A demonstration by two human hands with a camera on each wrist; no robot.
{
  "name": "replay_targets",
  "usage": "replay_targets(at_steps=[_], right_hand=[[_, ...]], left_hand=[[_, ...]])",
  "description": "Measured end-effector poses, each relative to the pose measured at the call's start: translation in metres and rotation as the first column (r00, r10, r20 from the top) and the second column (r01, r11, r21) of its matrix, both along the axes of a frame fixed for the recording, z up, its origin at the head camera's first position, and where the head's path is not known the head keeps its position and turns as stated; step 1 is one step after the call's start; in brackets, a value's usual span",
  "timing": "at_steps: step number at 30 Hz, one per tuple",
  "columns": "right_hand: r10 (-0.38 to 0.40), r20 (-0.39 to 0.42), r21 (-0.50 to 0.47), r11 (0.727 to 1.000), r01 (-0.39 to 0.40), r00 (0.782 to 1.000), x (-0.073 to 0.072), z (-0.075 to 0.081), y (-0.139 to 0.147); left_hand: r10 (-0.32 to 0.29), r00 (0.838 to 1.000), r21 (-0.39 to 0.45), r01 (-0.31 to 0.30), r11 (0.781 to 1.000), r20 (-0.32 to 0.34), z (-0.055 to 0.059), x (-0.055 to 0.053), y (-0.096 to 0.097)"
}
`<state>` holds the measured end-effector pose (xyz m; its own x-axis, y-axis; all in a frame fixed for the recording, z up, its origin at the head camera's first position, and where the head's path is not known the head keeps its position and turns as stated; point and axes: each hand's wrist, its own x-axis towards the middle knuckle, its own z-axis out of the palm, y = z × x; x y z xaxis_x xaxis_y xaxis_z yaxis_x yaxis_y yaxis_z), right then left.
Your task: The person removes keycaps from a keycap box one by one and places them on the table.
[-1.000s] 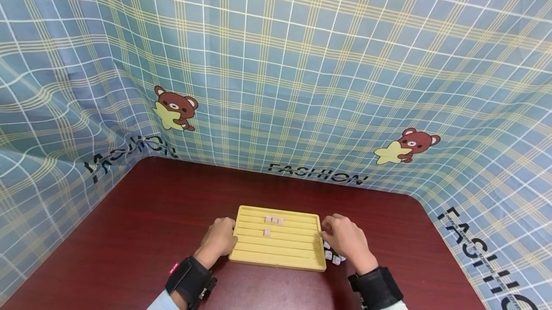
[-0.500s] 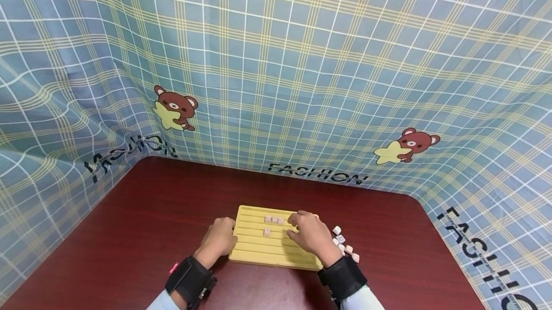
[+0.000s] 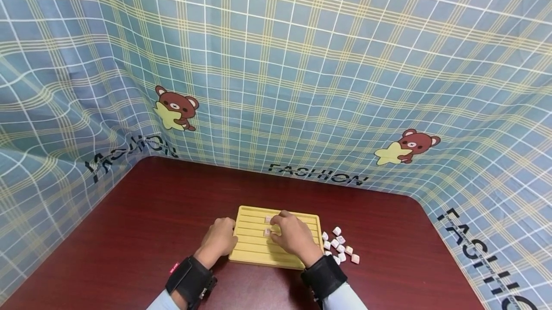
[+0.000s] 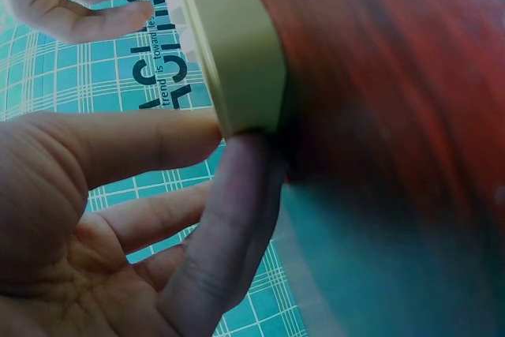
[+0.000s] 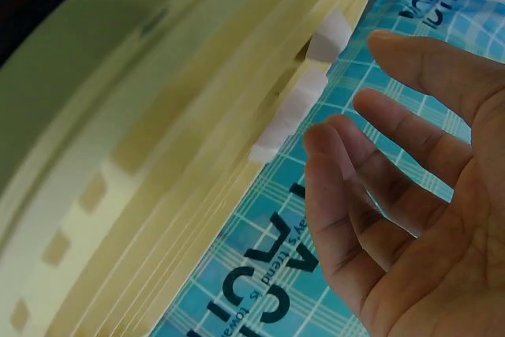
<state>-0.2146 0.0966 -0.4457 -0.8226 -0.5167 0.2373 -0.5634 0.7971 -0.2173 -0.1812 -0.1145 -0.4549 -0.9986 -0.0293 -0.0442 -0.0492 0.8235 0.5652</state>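
Note:
A shallow yellow ridged tray point(image 3: 254, 251) lies on the table. My left hand point(image 3: 219, 238) holds its left end; in the left wrist view the thumb point(image 4: 150, 147) and a finger point(image 4: 229, 219) pinch the tray's edge. Over the middle of the tray hovers my right hand point(image 3: 295, 235), its fingers loosely bent with nothing between them. Close to those fingertips, a row of pale pink keycaps point(image 5: 288, 116) and one separate keycap point(image 5: 330, 35) sit in the grooves. From the head, the right hand hides part of that row.
Several loose white and pinkish keycaps point(image 3: 340, 247) are scattered on the dark red table point(image 3: 189, 195), just right of the tray. A blue checked curtain point(image 3: 276, 85) surrounds the table's back and sides.
My right hand has moved left from the tray's right edge to above the keycaps in its middle, uncovering the loose keycaps. The left hand and tray have stayed put.

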Motion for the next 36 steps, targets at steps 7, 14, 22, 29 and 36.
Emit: replay_targets(at_steps=[7,14,22,29,36], right_hand=[[0.016,-0.022,-0.003,1.000,-0.016,1.000,0.000,-0.003,-0.010],[0.011,-0.025,0.061,0.998,-0.010,1.000,0.003,-0.004,-0.018],[-0.018,0.030,0.123,0.992,0.014,0.999,0.003,-0.006,-0.023],[-0.030,0.019,0.119,0.993,0.027,0.999,0.003,-0.008,-0.023],[-0.022,0.003,0.116,0.993,0.021,1.000,0.002,-0.009,-0.024]], left_hand=[[0.007,1.000,0.010,-0.007,1.000,0.004,0.001,0.001,0.000],[0.004,1.000,-0.009,-0.004,1.000,-0.017,0.000,0.001,0.000],[0.001,1.000,0.005,-0.001,1.000,-0.013,0.002,0.002,0.000],[-0.003,1.000,0.013,0.004,1.000,-0.017,0.001,0.002,0.001],[0.002,1.000,0.017,-0.002,1.000,-0.025,0.000,0.002,0.001]])
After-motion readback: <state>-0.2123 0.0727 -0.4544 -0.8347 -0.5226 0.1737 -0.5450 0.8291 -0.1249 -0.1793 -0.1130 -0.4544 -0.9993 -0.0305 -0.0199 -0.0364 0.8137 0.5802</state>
